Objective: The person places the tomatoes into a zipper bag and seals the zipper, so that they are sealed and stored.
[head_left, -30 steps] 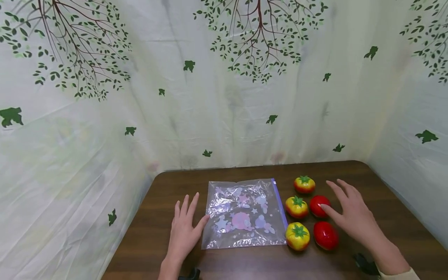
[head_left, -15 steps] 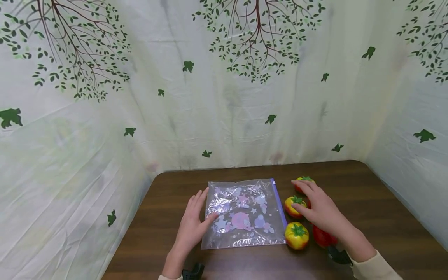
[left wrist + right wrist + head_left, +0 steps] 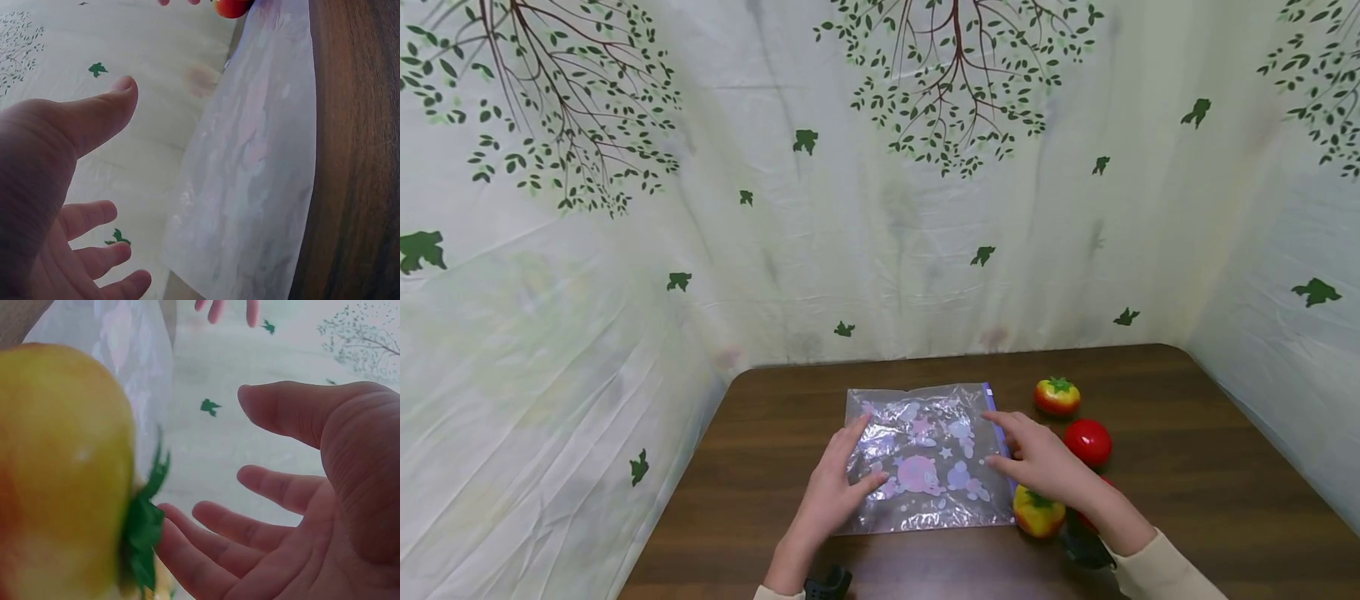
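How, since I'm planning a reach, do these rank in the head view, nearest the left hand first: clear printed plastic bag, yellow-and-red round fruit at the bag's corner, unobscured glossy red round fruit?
1. Clear printed plastic bag: by the left hand.
2. Yellow-and-red round fruit: at the bag's near right corner.
3. Glossy red round fruit: farther right and back.

The bag [image 3: 917, 475] is transparent, with printed stars and other shapes in pink, lavender and pale blue; its edge strip [image 3: 999, 437] is violet-blue. The far fruit [image 3: 1057, 398] and the near fruit [image 3: 1039, 515] mix yellow with red, under green leaves. The round fruit [image 3: 1087, 442] is plain red. The table [image 3: 1195, 475] shows dark brown wood grain. The whitish cloth [image 3: 895, 292] carries dark green figures and leafy trees with reddish-brown branches. The sleeve [image 3: 1165, 571] is cream.
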`<state>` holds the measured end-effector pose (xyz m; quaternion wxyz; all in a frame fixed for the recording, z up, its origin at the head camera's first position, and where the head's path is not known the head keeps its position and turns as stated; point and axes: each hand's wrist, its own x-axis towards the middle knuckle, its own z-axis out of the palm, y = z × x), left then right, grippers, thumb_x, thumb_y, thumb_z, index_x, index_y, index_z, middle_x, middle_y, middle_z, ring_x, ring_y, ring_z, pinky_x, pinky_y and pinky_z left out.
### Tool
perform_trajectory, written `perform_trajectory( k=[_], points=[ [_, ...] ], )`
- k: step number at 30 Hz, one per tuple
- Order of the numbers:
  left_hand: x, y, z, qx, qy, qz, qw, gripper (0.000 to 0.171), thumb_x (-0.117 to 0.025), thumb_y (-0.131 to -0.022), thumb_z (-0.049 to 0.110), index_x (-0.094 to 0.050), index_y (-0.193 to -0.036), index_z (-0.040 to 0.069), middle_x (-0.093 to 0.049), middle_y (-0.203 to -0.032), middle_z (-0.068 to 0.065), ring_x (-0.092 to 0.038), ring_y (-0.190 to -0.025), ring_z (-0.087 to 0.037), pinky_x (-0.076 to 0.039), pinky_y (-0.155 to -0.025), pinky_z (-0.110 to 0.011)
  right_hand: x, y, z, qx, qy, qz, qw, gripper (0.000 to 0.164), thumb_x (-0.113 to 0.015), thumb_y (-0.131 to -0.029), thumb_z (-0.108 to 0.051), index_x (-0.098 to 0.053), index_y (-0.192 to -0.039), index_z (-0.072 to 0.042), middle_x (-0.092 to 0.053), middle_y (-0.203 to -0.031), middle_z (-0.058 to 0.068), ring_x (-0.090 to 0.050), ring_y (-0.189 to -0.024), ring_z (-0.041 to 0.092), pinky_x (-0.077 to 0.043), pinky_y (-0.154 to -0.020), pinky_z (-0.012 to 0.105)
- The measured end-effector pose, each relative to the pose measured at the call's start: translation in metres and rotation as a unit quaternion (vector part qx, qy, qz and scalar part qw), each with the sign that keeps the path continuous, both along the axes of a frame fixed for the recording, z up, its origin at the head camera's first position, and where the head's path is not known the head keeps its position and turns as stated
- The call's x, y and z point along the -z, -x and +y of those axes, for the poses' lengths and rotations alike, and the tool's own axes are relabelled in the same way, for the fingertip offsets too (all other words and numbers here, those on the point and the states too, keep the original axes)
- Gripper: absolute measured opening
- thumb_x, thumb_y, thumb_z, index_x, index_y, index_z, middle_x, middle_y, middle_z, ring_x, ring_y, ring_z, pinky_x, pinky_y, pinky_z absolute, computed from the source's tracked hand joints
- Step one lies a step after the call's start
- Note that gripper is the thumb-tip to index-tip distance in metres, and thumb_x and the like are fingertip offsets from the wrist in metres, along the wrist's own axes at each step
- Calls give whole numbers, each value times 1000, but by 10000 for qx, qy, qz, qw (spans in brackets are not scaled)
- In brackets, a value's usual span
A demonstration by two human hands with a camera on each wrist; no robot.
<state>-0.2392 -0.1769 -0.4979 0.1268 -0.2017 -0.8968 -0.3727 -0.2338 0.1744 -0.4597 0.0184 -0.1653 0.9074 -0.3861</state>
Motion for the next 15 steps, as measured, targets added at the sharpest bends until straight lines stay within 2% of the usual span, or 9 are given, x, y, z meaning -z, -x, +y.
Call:
perform_trajectory(
  k=[6, 10, 15],
  points=[
    [7, 2, -4, -181, -291, -396, 9986, 95, -87, -81, 33, -31, -156, 43, -38, -158, 4, -34, -144, -35, -35, -108, -63, 9, 7, -1, -242, 58, -245, 9994, 71, -77, -88, -44, -47, -149, -28, -55, -139, 10, -62, -113, 30, -56, -88, 46],
    [12, 4, -9, -231, -547, -652, 9961, 96, -88, -79, 29, -32, -156, 40, -37, -158, 5, -38, -143, -29, -37, -110, -57, 11, 8, 0, -190, -39, -398, 9990, 71, -77, -87, -45, -47, -149, -28, -57, -132, 10, -59, -107, 28, -55, -87, 44],
    [20, 7, -13, -410, -839, -736, 9929, 89, -87, -81, 22, -40, -154, 36, -42, -156, 3, -39, -142, -29, -37, -111, -53, 13, 10, -1, -103, -220, -545, 9982, 68, -78, -88, -39, -50, -148, -22, -57, -131, 12, -58, -103, 26, -54, -87, 46]
  ],
)
